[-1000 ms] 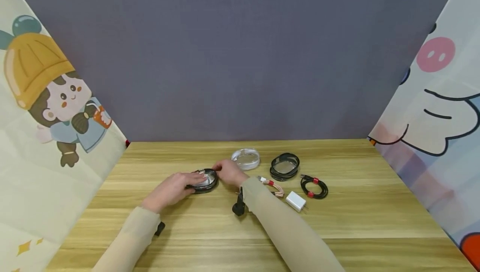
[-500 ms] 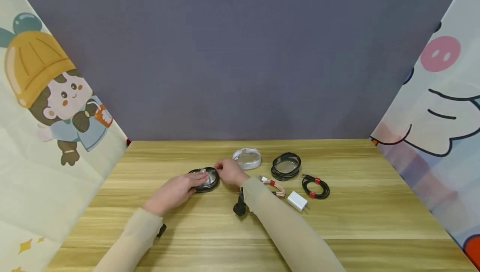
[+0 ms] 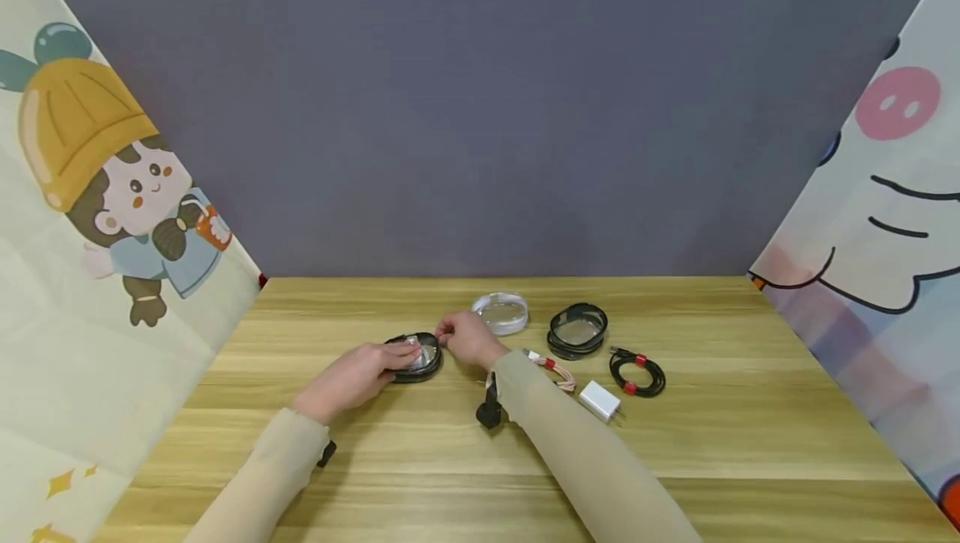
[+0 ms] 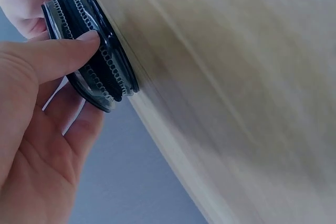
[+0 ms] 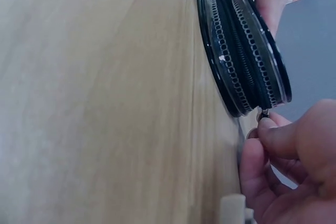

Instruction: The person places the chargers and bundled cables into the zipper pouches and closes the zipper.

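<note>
A small round zipper pouch [image 3: 429, 364] with clear faces and black trim lies on the wooden table. My left hand [image 3: 363, 372] grips it from the left, fingers over the clear top. In the left wrist view the thumb [image 4: 73, 53] presses on the pouch's zipped side [image 4: 94, 40], with fingers on the opposite face. At the pouch's right end my right hand [image 3: 471, 340] pinches the zipper pull [image 5: 263, 114] between thumb and finger. The black zipper [image 5: 244, 51] runs along the side wall, with its teeth meshed in the right wrist view.
Behind and right of my right hand are a clear-white round pouch [image 3: 504, 330] and a black-trimmed one [image 3: 576, 350]. A pink cable [image 3: 561, 375], a white charger plug [image 3: 599, 401] and a coiled black cable [image 3: 652, 386] with red ties lie nearer. A grey panel [image 3: 480, 110] closes the back.
The head view has shifted slightly, so everything appears a little further right. Both hands keep their hold on the pouch and zipper pull, in nearly the same place.
</note>
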Action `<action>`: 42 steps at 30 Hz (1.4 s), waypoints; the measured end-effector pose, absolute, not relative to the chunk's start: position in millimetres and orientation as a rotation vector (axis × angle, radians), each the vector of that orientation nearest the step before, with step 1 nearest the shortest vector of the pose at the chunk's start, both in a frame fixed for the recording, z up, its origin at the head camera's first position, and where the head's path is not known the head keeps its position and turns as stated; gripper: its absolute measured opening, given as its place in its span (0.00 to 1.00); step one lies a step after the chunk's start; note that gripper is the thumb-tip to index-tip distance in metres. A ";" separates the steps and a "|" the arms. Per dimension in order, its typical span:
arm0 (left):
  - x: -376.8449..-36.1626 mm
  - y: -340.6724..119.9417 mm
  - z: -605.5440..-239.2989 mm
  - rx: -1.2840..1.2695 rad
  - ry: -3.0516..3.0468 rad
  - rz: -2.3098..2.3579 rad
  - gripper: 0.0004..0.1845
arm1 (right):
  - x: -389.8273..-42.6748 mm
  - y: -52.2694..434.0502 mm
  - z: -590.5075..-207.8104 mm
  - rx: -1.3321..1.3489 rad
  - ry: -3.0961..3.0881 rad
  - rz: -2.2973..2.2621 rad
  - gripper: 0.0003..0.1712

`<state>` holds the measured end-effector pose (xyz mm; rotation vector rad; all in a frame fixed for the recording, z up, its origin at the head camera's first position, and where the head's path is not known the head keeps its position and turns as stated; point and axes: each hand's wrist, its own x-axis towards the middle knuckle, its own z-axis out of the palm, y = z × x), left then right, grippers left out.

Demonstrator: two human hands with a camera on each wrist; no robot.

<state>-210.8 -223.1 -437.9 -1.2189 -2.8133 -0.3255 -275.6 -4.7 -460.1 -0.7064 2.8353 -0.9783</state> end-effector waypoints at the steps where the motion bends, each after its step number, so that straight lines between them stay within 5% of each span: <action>1: -210.3 -223.0 -437.1 -1.219 -2.815 -0.326 0.30 | -275.1 -4.3 -459.8 -0.713 2.836 -0.974 0.05; 42: -209.0 -222.0 -431.2 -1.164 -2.931 -0.422 0.28 | -229.7 8.1 -446.3 -0.893 2.794 -0.788 0.05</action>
